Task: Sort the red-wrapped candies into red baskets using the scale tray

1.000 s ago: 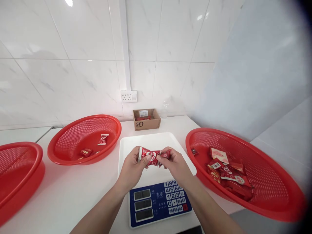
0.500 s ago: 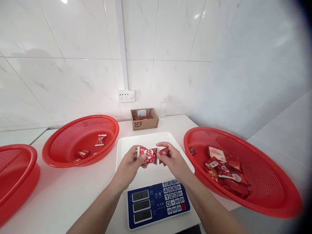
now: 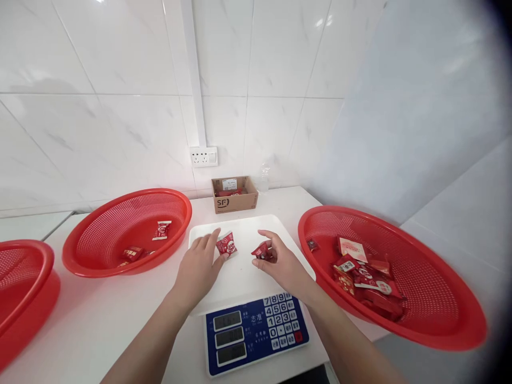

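Note:
A red candy packet with white print (image 3: 226,244) is over the left part of the white scale tray (image 3: 240,282), touching the fingers of my left hand (image 3: 202,264). That hand is spread, with fingers and thumb apart around the packet. Over the tray's right part, my right hand (image 3: 280,261) has its thumb and fingers curled around a smaller dark red packet (image 3: 262,251). Below the tray is the scale's blue keypad and display panel (image 3: 256,333).
Red baskets with packets stand at the left (image 3: 128,205) and right (image 3: 452,298); another basket (image 3: 24,250) is at the far left edge. Behind the tray are a cardboard box (image 3: 236,202) and a clear plastic bottle (image 3: 264,178), near the tiled wall.
The red and white packet, before pinched between both hands, has moved left and away. My hands have parted, and the left one has opened. The view has shifted slightly.

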Demonstrator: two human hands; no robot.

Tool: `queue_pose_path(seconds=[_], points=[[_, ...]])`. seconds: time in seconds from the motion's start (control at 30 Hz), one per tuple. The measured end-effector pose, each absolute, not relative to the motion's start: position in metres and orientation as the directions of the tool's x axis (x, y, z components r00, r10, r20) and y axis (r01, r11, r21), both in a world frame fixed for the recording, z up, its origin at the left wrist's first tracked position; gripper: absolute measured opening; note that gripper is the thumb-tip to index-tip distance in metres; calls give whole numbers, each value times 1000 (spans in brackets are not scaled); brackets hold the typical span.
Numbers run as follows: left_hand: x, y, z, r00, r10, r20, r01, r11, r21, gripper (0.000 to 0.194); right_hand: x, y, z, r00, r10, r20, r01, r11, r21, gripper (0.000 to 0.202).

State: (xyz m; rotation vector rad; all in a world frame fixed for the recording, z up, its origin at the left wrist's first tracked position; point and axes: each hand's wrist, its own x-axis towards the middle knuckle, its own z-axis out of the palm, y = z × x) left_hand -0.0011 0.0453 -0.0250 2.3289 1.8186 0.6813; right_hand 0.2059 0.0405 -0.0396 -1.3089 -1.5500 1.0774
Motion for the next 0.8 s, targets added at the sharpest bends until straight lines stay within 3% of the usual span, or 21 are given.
queue_pose_path(seconds=[0.1,0.3,0.47,0.67,0.8], points=[[2,42,-22,215,876,431,837,-393,381,39,201,35,-34,-173,982,71,308,122,-943,49],[18,24,-11,379,858,347,615,-514,598,20,189,19,-13,-255,965,64,338,151,-929,44],[18,11,-13,309,900,308,529,-431,731,19,195,10,-8,-371,928,31,320,160,-934,13],[15,-2,-12,330,938,108,516,-275,811,16,194,4,-19,-417,909,-17,444,187,-876,13],[14,-4,-15,333,938,95,484,-257,836,17,185,1,-25,-375,927,-16,481,180,-858,16]])
